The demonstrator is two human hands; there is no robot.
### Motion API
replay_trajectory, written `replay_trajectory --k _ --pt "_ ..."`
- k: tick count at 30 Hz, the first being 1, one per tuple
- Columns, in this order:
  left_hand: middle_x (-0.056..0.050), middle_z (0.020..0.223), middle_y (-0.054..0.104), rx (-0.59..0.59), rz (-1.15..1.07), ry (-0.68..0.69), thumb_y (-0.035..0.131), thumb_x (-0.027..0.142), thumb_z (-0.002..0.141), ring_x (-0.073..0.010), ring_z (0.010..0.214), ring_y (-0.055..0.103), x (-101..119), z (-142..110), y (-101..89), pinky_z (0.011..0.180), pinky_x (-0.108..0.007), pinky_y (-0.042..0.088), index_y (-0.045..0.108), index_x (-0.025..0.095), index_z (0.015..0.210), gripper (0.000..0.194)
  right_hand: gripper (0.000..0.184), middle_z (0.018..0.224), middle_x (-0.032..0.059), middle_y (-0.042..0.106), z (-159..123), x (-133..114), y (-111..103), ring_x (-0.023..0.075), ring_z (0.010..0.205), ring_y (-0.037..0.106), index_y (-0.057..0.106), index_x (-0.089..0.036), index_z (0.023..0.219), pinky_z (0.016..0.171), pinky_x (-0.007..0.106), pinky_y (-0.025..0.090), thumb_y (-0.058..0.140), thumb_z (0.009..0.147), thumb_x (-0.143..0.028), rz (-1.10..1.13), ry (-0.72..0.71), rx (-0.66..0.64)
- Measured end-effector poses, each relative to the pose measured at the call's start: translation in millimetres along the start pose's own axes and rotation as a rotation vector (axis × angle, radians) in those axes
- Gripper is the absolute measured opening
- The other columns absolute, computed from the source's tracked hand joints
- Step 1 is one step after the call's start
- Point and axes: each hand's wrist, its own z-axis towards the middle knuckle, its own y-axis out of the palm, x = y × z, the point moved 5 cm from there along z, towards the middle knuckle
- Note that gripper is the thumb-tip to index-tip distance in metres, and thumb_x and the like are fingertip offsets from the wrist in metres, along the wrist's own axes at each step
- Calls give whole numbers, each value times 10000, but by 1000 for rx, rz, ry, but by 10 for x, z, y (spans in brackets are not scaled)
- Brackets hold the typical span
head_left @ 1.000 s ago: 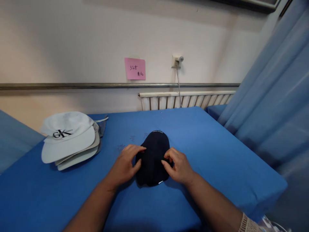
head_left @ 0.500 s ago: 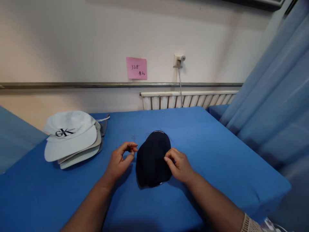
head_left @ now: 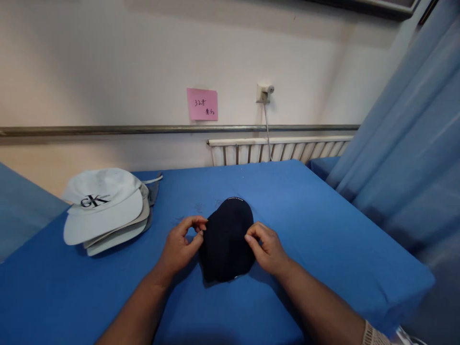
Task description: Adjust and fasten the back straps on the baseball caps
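Note:
A dark navy cap [head_left: 226,239] lies flat on the blue table cover [head_left: 305,225] in front of me. My left hand [head_left: 181,247] sits at the cap's left edge, fingers curled, with thumb and fingertips pinching that edge. My right hand [head_left: 266,247] rests on the cap's right edge, fingers bent and pinching the fabric. Both forearms reach in from the bottom of the view.
A stack of white and grey caps [head_left: 106,208], the top one with a black logo, lies at the table's left. Behind are a wall with a pink note [head_left: 201,104], a rail, a radiator [head_left: 276,149] and a socket. A blue curtain [head_left: 406,134] hangs at the right.
My left hand lifted off the cap half a second ago and has now come back to its left edge. The right hand stayed on the right edge.

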Motion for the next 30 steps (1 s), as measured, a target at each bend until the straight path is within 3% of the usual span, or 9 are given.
replay_trajectory --k 4,8,12,15,18,21,23,30 --pt "-34 845 657 123 -76 -86 566 282 808 -195 803 637 -143 9 -44 757 -328 507 624 196 986 206 143 724 -7 571 7 119 22 130 658 535 556 -203 781 627 256 425 504 913 -218 22 67 50" --pt "-55 885 678 221 -149 -164 612 353 796 -208 827 651 -228 29 -93 780 -348 515 631 191 970 238 164 917 36 681 310 474 -45 161 812 629 640 -201 973 733 284 485 505 922 -280 -15 271 117" --pt "-61 870 692 263 -227 -238 643 355 753 -214 827 665 -294 61 -102 785 -359 524 637 183 913 234 249 1136 114 677 890 958 2 228 1075 619 670 -178 1081 931 352 453 598 877 -301 -161 455 -55" --pt "-59 844 698 282 -259 -278 659 339 720 -208 803 667 -364 82 -103 774 -353 527 639 178 875 225 327 1117 167 687 1232 1243 173 277 1077 627 687 -127 1065 940 389 451 687 819 -343 -142 526 -162" --pt "-59 826 704 305 -284 -313 664 326 695 -202 778 663 -439 90 -116 757 -351 528 638 175 855 221 324 1049 146 712 1370 1403 404 257 1002 648 703 -129 1013 877 350 475 730 784 -357 -81 577 -255" --pt "-62 827 708 310 -302 -341 661 321 685 -199 768 664 -484 80 -116 738 -344 527 639 167 858 233 201 827 76 723 1349 1468 526 194 804 648 715 -150 829 732 287 480 742 770 -340 12 623 -341" --pt "-64 834 709 304 -308 -345 657 317 686 -198 769 664 -487 68 -100 739 -344 527 640 165 864 234 205 665 27 672 1276 1485 482 144 649 593 687 -155 704 620 250 444 754 750 -343 99 653 -400" --pt "-67 857 706 255 -318 -315 640 279 683 -191 780 661 -467 56 -8 732 -328 528 647 167 883 229 323 531 -45 541 680 1458 -177 54 427 379 673 -134 730 424 194 267 825 618 -397 493 796 -587"
